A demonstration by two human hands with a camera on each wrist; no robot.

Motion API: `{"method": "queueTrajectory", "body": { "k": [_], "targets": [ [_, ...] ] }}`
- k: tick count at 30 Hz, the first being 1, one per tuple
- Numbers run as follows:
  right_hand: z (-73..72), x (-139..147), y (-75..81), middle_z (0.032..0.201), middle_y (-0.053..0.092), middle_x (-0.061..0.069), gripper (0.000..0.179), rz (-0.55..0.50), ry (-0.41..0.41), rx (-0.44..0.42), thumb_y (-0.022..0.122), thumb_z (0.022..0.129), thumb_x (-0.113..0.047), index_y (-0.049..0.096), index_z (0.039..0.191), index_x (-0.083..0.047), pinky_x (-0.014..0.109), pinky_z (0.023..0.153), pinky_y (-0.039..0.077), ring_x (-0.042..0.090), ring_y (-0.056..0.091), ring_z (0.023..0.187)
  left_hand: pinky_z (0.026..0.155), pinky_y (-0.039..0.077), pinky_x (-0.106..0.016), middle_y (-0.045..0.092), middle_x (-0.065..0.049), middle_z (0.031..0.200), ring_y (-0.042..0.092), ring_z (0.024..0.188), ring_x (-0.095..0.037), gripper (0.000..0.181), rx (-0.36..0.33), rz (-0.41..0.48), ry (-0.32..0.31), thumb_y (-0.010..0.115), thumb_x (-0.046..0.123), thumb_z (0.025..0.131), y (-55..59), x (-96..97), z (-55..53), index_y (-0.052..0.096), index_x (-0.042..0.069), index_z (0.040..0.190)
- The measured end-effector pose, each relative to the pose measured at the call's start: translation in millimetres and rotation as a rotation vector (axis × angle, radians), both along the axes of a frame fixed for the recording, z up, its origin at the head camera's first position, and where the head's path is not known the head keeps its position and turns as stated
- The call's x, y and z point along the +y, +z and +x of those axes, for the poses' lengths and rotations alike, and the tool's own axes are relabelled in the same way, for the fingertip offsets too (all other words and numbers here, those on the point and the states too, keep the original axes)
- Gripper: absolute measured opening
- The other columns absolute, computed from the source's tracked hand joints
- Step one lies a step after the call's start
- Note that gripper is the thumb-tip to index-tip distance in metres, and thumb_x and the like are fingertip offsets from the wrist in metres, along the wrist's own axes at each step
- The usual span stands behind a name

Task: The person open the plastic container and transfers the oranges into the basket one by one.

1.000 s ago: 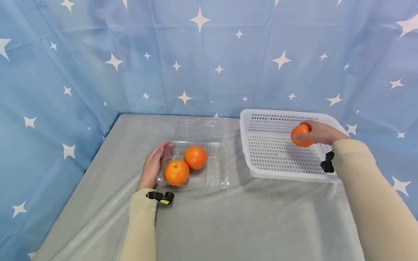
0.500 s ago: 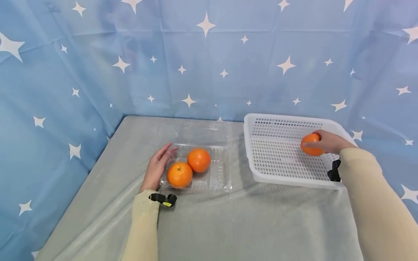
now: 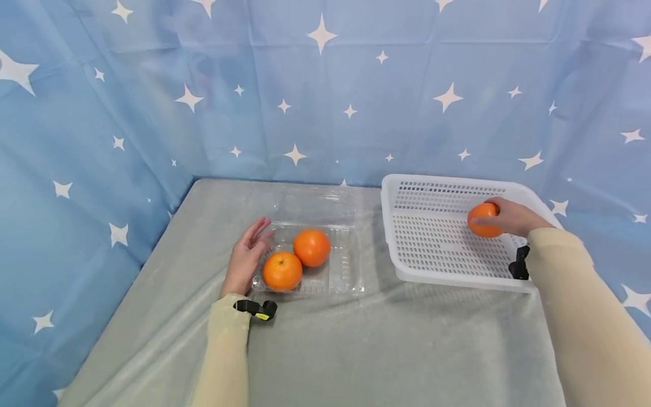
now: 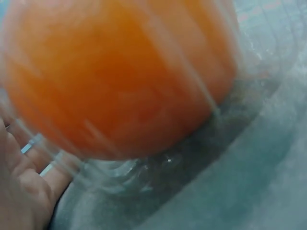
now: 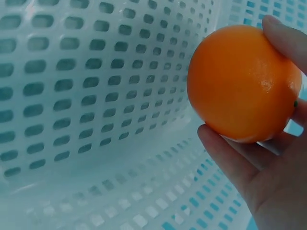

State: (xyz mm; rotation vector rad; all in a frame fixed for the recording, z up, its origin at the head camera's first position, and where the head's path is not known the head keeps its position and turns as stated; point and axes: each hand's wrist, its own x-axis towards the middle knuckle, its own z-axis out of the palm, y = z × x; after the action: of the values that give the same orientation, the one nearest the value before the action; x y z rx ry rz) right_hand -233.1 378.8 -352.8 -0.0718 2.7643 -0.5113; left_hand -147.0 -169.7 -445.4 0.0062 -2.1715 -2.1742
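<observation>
In the head view my right hand [image 3: 515,217] grips an orange [image 3: 484,220] within the outline of the white perforated basket [image 3: 447,277]. The right wrist view shows thumb and fingers around this orange [image 5: 240,84], close to the basket's holed surface [image 5: 96,81]. My left hand [image 3: 245,257] is at the left side of a clear plastic clamshell box [image 3: 339,271], fingers loosely extended; whether they touch it I cannot tell. Two oranges sit in the box: a front-left one [image 3: 282,271] and one behind it to the right [image 3: 312,247]. One orange [image 4: 120,76] fills much of the left wrist view, through clear plastic.
The box's clear lid [image 3: 315,203] lies folded back behind it. Grey cloth [image 3: 386,350] covers the table. A blue star-patterned curtain [image 3: 315,85] hangs along the back and left. A black wrist camera [image 3: 256,309] sits on the left sleeve.
The head view has shifted slightly. My right hand has carried its orange a little to the right over the basket. My left hand stays by the box, its fingers slightly more spread.
</observation>
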Motion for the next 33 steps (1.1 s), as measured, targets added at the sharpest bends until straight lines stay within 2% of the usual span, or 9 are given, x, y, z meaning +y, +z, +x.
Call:
{"method": "queueTrajectory", "body": {
  "k": [5,8,13,16,20,24,27,31,33],
  "targets": [
    [-3.0,1,-1.2,0.112,0.044,0.026,0.082,-0.006,0.001,-0.005,0.057,0.078,-0.055,0.031,0.127,0.005,0.046,0.070,0.041,0.037,0.045,0.091,0.089,0.043,-0.032,0.046,0.009,0.130,0.049,0.113,-0.011,0.050,0.013,-0.006,0.029,0.047,0.005,0.088,-1.1,0.4,-3.8,0.040,0.018,0.135],
    [-3.4,2,-0.9,0.113,0.043,0.027,0.083,-0.009,0.004,-0.015,0.057,0.078,-0.054,0.029,0.128,0.005,0.048,0.071,0.040,0.038,0.044,0.092,0.089,0.043,-0.032,0.048,0.007,0.129,0.050,0.112,-0.012,0.046,0.020,-0.011,0.040,0.048,0.006,0.088,4.2,1.5,-3.7,0.043,0.016,0.133],
    [-4.4,4,-5.0,0.115,0.042,0.025,0.078,-0.018,0.016,-0.040,0.058,0.079,-0.052,0.031,0.126,0.004,0.048,0.074,0.039,0.038,0.042,0.096,0.091,0.041,-0.034,0.049,0.000,0.129,0.050,0.112,-0.016,0.041,0.016,-0.040,0.043,0.049,0.007,0.089,17.4,3.4,5.1,0.048,0.013,0.129],
    [-5.3,6,-9.1,0.114,0.043,0.025,0.076,-0.022,0.027,-0.042,0.058,0.079,-0.051,0.033,0.124,0.005,0.048,0.074,0.039,0.038,0.042,0.096,0.090,0.040,-0.035,0.052,-0.005,0.126,0.050,0.111,-0.017,0.038,0.012,-0.072,0.051,0.049,0.008,0.089,19.5,3.5,10.2,0.050,0.013,0.127],
    [-7.7,6,-14.2,0.112,0.044,0.025,0.074,-0.015,0.056,-0.041,0.061,0.078,-0.047,0.035,0.123,0.006,0.049,0.075,0.038,0.037,0.042,0.094,0.091,0.040,-0.036,0.053,-0.006,0.124,0.050,0.111,-0.016,0.038,0.015,-0.081,0.055,0.050,0.009,0.089,11.8,0.2,8.6,0.051,0.018,0.126],
    [-10.1,6,-16.4,0.118,0.039,0.029,0.081,0.003,0.067,-0.063,0.063,0.078,-0.045,0.029,0.129,0.008,0.056,0.079,0.035,0.040,0.040,0.098,0.092,0.039,-0.037,0.048,0.002,0.129,0.049,0.112,-0.012,0.039,0.011,-0.094,0.038,0.049,0.013,0.090,0.2,-3.1,2.6,0.050,0.025,0.127],
    [-11.2,4,-15.1,0.123,0.032,0.032,0.088,0.012,0.056,-0.082,0.064,0.077,-0.045,0.022,0.133,0.009,0.061,0.083,0.031,0.044,0.036,0.102,0.093,0.039,-0.037,0.047,0.007,0.130,0.049,0.113,-0.011,0.040,0.017,-0.087,0.029,0.048,0.013,0.090,-3.1,-3.6,0.3,0.048,0.026,0.128],
    [-13.4,1,-12.8,0.125,0.030,0.032,0.089,0.014,0.045,-0.096,0.064,0.077,-0.044,0.020,0.134,0.009,0.063,0.085,0.027,0.046,0.033,0.103,0.094,0.038,-0.035,0.047,0.003,0.131,0.049,0.114,-0.015,0.041,0.003,-0.039,0.018,0.047,0.009,0.090,10.4,-0.4,5.2,0.047,0.018,0.130],
    [-16.0,0,-14.6,0.125,0.030,0.032,0.089,0.019,0.051,-0.097,0.063,0.077,-0.045,0.020,0.134,0.008,0.063,0.084,0.028,0.046,0.033,0.103,0.094,0.039,-0.034,0.047,0.001,0.131,0.049,0.114,-0.016,0.042,-0.015,-0.019,0.018,0.048,0.008,0.090,13.2,-0.3,7.1,0.047,0.015,0.131]
  ]
}}
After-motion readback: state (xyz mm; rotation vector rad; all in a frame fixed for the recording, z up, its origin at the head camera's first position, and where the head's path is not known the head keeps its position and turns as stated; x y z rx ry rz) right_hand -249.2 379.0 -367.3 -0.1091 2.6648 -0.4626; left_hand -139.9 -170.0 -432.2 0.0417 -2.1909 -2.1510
